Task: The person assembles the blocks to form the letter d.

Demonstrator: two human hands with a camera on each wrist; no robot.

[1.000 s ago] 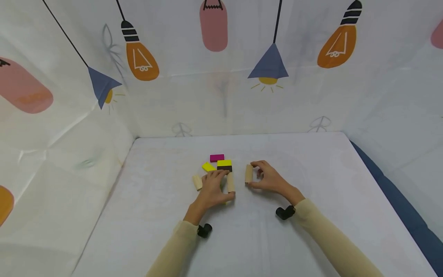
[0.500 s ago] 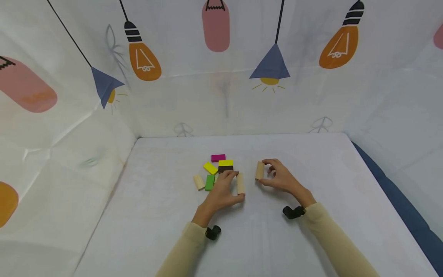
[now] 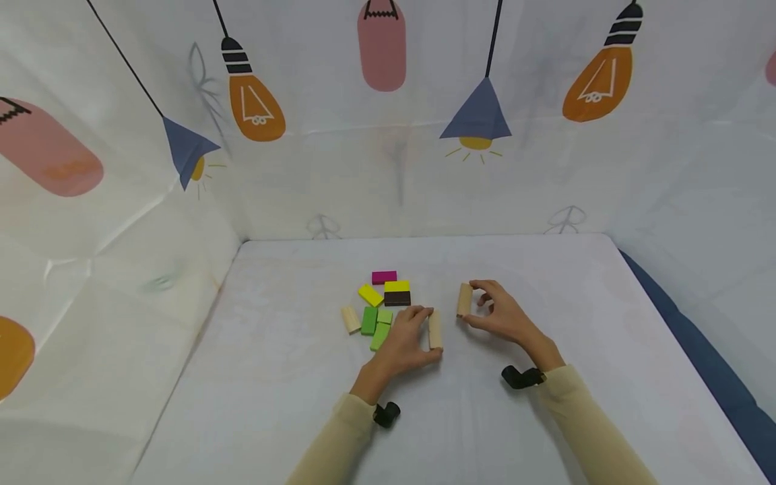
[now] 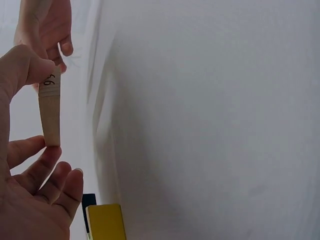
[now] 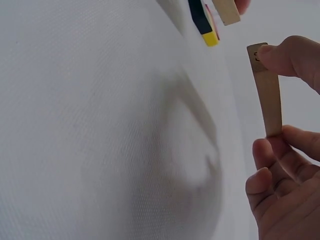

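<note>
My left hand (image 3: 405, 343) pinches a plain wooden block (image 3: 435, 329) by its two ends, thumb at the near end and fingertips at the far end. In the left wrist view, dark printed marks show on that wooden block (image 4: 50, 107) near the thumb. A second plain wooden block (image 3: 464, 300) is held the same way by my right hand (image 3: 504, 315), a short gap to the right. The right wrist view shows this block (image 5: 268, 97) between thumb and fingers, with a small mark partly covered by the thumb.
Left of my hands lie a magenta block (image 3: 384, 277), a yellow block (image 3: 371, 295), a yellow block (image 3: 397, 286) against a dark brown block (image 3: 397, 298), several green blocks (image 3: 369, 320) and a plain wooden block (image 3: 350, 320). The white table (image 3: 291, 404) meets a patterned cloth backdrop (image 3: 339, 168).
Both hands have moved rightward in the head view, each with its wooden block. The left hand has come away from the coloured blocks, uncovering the green ones.
</note>
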